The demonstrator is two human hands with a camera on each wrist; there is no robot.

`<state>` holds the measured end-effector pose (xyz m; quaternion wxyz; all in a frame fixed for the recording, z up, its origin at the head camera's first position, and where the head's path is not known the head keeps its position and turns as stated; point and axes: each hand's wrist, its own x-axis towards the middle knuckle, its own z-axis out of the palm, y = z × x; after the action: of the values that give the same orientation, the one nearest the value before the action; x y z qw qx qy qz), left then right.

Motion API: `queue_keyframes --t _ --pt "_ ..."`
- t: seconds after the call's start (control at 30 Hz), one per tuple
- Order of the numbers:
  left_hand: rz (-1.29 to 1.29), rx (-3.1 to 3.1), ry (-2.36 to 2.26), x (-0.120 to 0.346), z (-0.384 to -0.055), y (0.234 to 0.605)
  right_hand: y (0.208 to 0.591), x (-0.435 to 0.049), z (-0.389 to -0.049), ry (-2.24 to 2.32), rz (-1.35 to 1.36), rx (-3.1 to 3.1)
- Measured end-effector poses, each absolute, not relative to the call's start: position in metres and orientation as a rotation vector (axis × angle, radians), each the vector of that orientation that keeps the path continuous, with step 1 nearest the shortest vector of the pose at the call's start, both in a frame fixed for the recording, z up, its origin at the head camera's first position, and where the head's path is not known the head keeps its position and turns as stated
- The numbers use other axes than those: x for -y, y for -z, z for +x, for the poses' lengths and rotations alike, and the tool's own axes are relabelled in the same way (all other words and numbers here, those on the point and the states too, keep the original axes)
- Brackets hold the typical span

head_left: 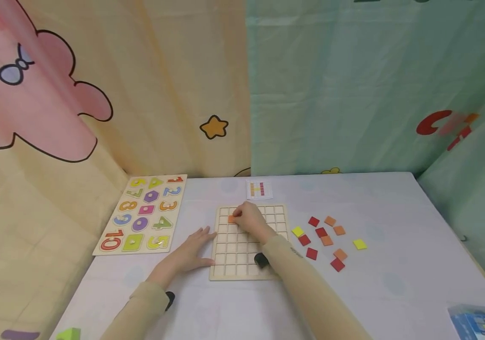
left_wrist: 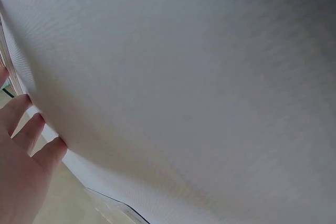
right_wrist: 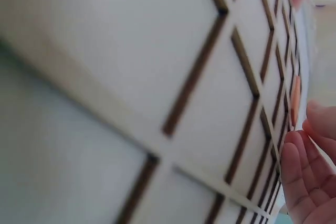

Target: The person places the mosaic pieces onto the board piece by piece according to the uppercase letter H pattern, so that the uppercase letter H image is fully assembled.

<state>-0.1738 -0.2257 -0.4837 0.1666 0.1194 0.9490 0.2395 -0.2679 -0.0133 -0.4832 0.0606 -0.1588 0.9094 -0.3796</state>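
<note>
A wooden grid board [head_left: 230, 259] lies on the table in front of me. My right hand [head_left: 251, 220] reaches over its upper part, with curled fingers and thumb pinching at the edge of an orange square tile [head_left: 231, 219]. In the right wrist view the thumb and fingertips are right at the lower end of this orange tile [right_wrist: 296, 98], among the grid cells. My left hand [head_left: 191, 251] rests beside the board with fingers spread, its thumb and fingertips at the left edge. The left wrist view shows that hand's fingers [left_wrist: 50, 153] against the white tabletop.
Red, orange and yellow tiles lie loose right of the board, among them a red tile [head_left: 337, 264] and a yellow tile [head_left: 359, 244]. A pattern card [head_left: 259, 190] lies behind the board. A number puzzle [head_left: 97, 250] is at left, a blue box [head_left: 482, 326] at the front right corner.
</note>
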Motion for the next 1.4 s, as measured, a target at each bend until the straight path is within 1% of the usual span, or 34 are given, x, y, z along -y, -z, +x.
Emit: queue_keyframes --t 0.2,0.4,0.57,0.7,0.87,1.1,1.4 --pt "0.342 -2.702 -0.685 0.228 -0.172 0.484 0.466 -0.016 -0.263 1.348 -0.384 -2.598" --pt "0.364 -2.705 -0.653 0.228 -0.173 0.482 0.453 -0.081 -0.256 1.366 -0.309 -2.645" --pt "0.363 -2.707 -0.641 0.227 -0.176 0.48 0.455 -0.146 -0.246 1.336 -0.151 -2.698" --pt "0.36 -2.708 -0.64 0.228 -0.176 0.481 0.463 -0.187 -0.234 1.271 -0.013 -2.706" --pt "0.359 -2.701 -0.661 0.23 -0.176 0.483 0.469 -0.226 -0.219 1.217 0.026 -2.747" --pt "0.364 -2.7 -0.664 0.23 -0.175 0.484 0.474 -0.257 -0.211 1.196 0.011 -2.761" --pt "0.371 -2.702 -0.681 0.229 -0.175 0.485 0.478 -0.265 -0.211 1.187 0.043 -2.719"
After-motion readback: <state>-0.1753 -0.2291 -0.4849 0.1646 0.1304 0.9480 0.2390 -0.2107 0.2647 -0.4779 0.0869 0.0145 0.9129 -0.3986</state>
